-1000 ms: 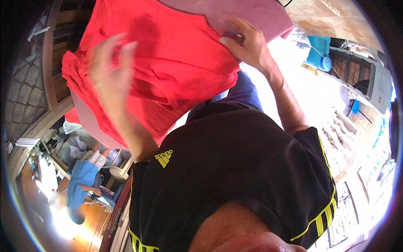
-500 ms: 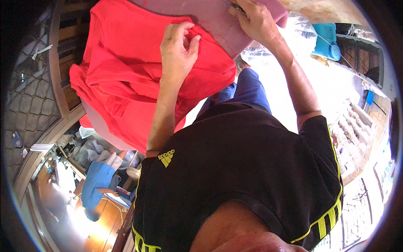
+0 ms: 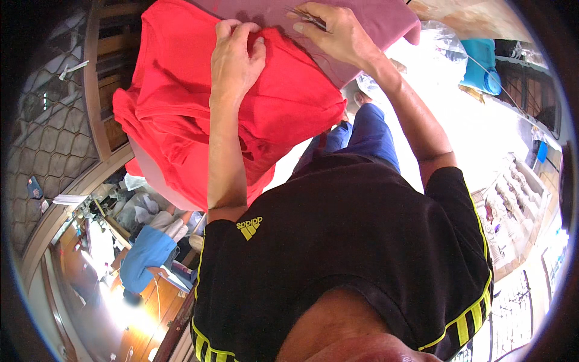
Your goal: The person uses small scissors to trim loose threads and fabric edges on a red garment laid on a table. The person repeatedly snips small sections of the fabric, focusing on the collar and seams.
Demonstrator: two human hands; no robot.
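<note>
Here, from my distant station, I see the left hand curled on the red garment lying across a mauve cloth; whether it pinches fabric, I cannot tell. The right hand, nearby, grasps a small, slim tool.

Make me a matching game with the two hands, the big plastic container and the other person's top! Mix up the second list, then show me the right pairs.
Column one
1. Left hand
2. Right hand
3. Plastic container
4. Other person's top

Column two
A. Turquoise, near the upper right
B. Fingers on the red garment
C. Blue, at the lower left
D. Holding a small thin object over the mauve surface

Right pairs: 1-B, 2-D, 3-A, 4-C.
</note>
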